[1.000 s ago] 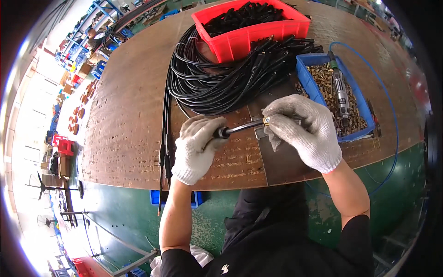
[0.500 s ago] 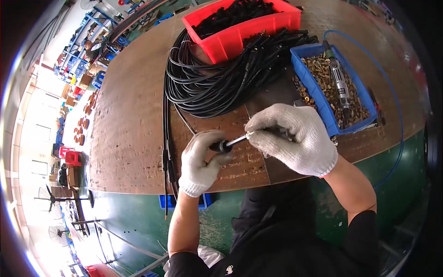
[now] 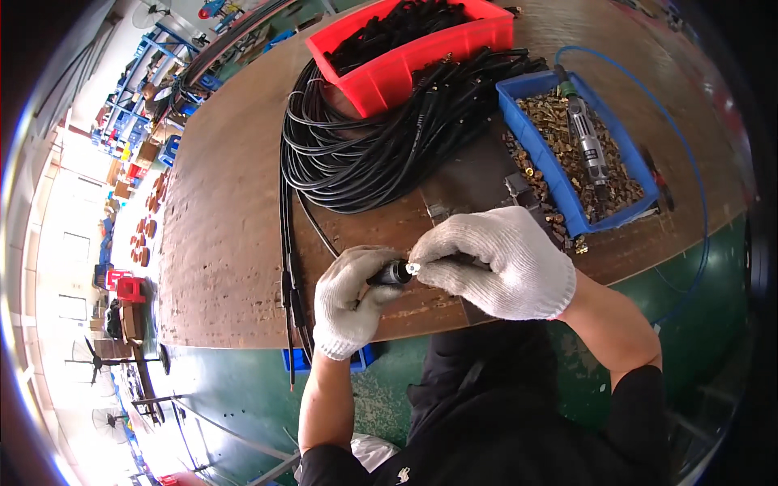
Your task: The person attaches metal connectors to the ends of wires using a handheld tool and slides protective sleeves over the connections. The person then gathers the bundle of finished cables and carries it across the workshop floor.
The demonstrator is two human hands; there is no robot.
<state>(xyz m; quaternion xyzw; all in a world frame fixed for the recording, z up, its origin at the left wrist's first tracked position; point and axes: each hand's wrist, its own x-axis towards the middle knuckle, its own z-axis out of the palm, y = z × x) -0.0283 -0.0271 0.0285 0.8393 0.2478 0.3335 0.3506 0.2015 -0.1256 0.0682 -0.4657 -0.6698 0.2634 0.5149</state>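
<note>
My left hand (image 3: pixel 347 301), in a white knit glove, is closed round a black cable end with a thick round sleeve (image 3: pixel 392 274). A black cable (image 3: pixel 319 231) runs into that grip from the coil behind. My right hand (image 3: pixel 509 263), gloved the same way, pinches a small shiny metal piece (image 3: pixel 413 268) between thumb and fingertips. This piece meets the front of the sleeve; whether it sits inside or only touches cannot be made out. Both hands hover over the near part of the brown worktable (image 3: pixel 219 267).
A coil of black cables (image 3: pixel 348 174) lies beyond my hands. Behind it stands a red bin (image 3: pixel 421 69) of black parts. To the right, a blue tray (image 3: pixel 567 206) holds brass fittings (image 3: pixel 547 117) and a silver air tool (image 3: pixel 587 142) on a blue hose (image 3: pixel 681 134).
My right hand has moved left toward my left hand. The bright rod-like length that showed between them is now almost gone, and the metal piece is at the sleeve.
</note>
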